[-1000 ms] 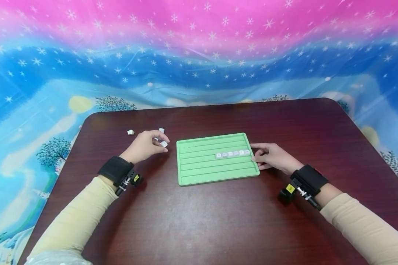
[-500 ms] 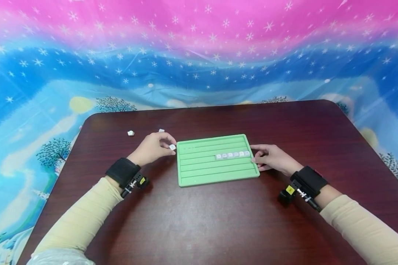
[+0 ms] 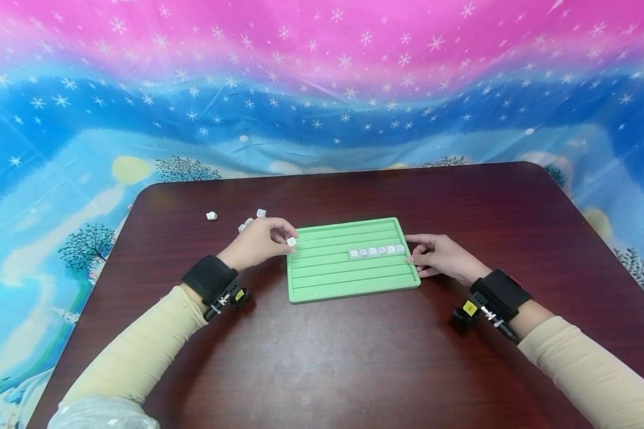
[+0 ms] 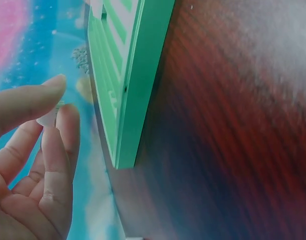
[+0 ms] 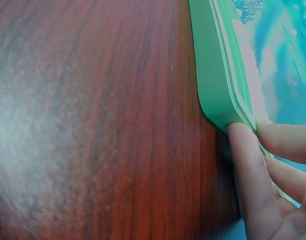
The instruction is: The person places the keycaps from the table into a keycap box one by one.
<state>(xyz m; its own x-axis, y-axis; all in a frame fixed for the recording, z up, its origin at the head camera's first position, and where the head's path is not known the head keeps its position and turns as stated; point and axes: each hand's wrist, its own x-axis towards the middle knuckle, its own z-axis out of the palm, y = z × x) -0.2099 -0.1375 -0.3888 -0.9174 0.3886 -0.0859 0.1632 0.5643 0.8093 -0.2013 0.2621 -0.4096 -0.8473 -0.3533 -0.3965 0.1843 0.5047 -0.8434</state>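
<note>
My left hand (image 3: 257,243) pinches a small white keycap (image 3: 292,241) between thumb and fingertips, over the left rim of a green grooved tray (image 3: 327,277). In the left wrist view, the keycap (image 4: 48,119) shows only partly between the fingers. A row of several white keycaps (image 3: 372,252) sits in a groove in the right half of the tray, reaching its right rim. My right hand (image 3: 444,257) holds the tray's right edge. In the right wrist view, its thumb lies at the rim and a finger (image 5: 248,160) presses the outer side of the tray's corner.
Behind my left hand lie loose white keycaps (image 3: 245,224), with another keycap (image 3: 261,213) just behind them. Farther left is a separate white keycap (image 3: 211,215). The dark wooden table (image 3: 322,357) ends at a patterned cloth backdrop (image 3: 322,107).
My left hand has moved right with the pinched keycap, from beside the loose keycaps to over the tray's left rim. My right hand stays at the tray's right edge.
</note>
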